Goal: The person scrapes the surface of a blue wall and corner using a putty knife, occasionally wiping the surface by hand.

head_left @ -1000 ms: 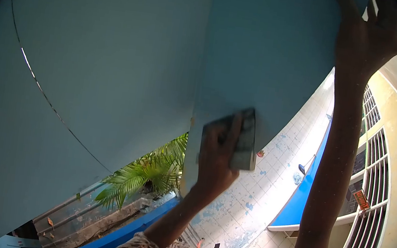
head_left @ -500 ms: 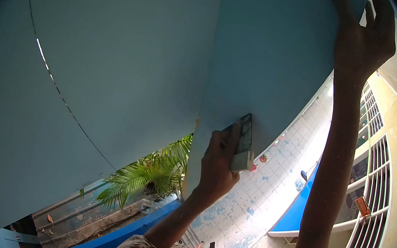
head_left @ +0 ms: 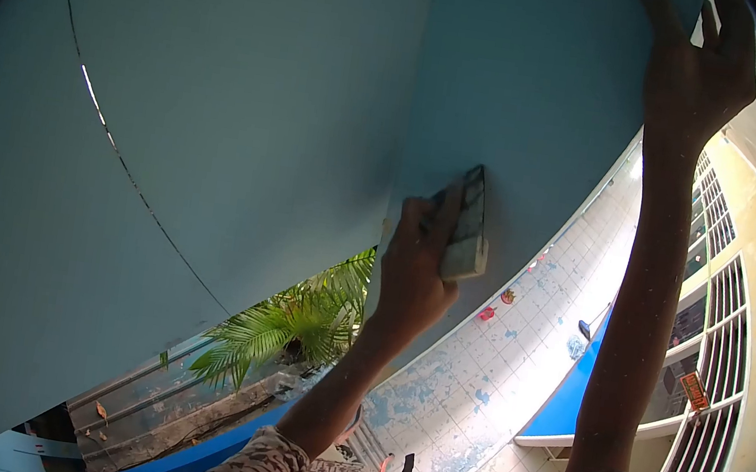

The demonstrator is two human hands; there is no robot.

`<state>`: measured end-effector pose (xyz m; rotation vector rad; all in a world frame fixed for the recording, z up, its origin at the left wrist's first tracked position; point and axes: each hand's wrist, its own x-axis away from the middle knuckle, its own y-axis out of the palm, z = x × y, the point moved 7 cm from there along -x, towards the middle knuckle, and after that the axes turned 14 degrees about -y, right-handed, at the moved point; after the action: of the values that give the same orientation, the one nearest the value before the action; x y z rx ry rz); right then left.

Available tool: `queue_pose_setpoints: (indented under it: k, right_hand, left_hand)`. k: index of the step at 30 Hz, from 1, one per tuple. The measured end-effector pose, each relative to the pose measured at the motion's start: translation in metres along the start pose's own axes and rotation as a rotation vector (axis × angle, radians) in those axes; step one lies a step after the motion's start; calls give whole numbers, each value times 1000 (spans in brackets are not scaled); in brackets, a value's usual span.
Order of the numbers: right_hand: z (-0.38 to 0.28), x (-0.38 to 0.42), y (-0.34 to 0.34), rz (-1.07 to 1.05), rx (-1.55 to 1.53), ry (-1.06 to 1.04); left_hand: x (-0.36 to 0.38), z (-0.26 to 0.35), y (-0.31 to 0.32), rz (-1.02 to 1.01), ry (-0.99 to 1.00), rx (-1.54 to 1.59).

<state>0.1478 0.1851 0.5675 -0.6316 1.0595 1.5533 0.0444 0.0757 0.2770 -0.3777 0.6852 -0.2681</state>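
Observation:
My left hand point(head_left: 419, 265) is closed around a rectangular block point(head_left: 467, 238), seemingly a sanding block, with a dark face and a pale end. It presses against the lower part of a blue panel point(head_left: 512, 91), near the inside corner with another wide blue surface point(head_left: 243, 104). Raised at the upper right, my right hand point(head_left: 701, 83) is at the panel's outer edge. One digit lies over the panel's face and the others reach past the edge; the fingertips are cut off by the frame.
A tiled floor point(head_left: 516, 350) speckled with blue paint lies below. Palm fronds point(head_left: 293, 335) show through the gap beneath the panels. At right are white window bars point(head_left: 723, 358) and a blue surface point(head_left: 556, 403). Small red items point(head_left: 487, 313) lie on the floor.
My left hand has slid the block upward along the panel. My right hand stays at the edge. The view has shifted slightly.

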Motion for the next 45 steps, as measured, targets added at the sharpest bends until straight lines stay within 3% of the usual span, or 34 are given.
queue_pose_setpoints:
  k: [8,12,17,22,27,31,34,41,45]
  right_hand:
    - [8,-1,-1,9,-109,5]
    - [0,-1,-3,7,6,35]
    - [3,0,-2,-5,-81,90]
    - [4,2,-2,21,-128,101]
    - [2,3,0,46,-223,97]
    - [-8,12,0,78,-169,62]
    - [-8,11,0,56,-160,136]
    - [-12,9,0,31,-162,165]
    - [-7,10,-1,79,-185,115]
  left_hand:
    - [-16,5,-3,55,27,-21]
    - [23,7,10,-15,40,1]
    - [-7,12,-5,76,95,-84]
    - [24,18,6,33,92,51]
    - [-15,33,-16,123,150,-12]
    - [19,22,-2,17,131,-12]
    - [15,24,-3,117,187,16]
    - [23,9,2,1,113,-7]
    - [5,26,-3,181,197,-24]
